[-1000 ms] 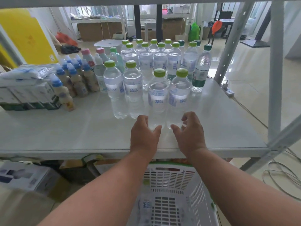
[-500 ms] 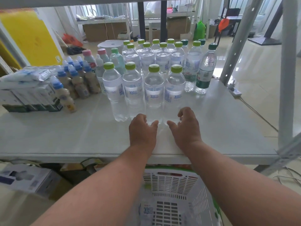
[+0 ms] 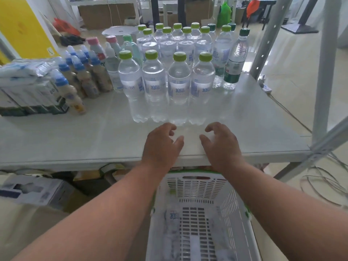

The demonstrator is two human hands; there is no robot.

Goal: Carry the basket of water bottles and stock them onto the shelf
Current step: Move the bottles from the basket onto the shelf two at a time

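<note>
Four water bottles [image 3: 165,87] with lime-green caps stand upright in a row near the front of the shelf [image 3: 75,144], touching side by side. Their white-and-blue labels carry blue Chinese characters; the leftmost label shows the Olympic rings. More green-capped bottles stand in rows behind them. At the right end of those rows, a bottle with a dark green cap [image 3: 234,63] wears a green label whose text is too small to read.

The left hand [image 3: 162,146] and right hand [image 3: 221,144] hover over the shelf's front edge, just short of the row. Both are released, with fingers loosely curled and holding nothing; the fingertips lie near the bottle bases, and contact cannot be told.

The white basket [image 3: 197,187] with a green rim sits below the shelf edge, between the forearms. One bottle [image 3: 174,221] lies in it on the left side, its label showing the same blue characters.

To the left on the shelf stand blue-capped beige drinks [image 3: 82,80], two pink-capped bottles and wrapped packs [image 3: 24,85].
</note>
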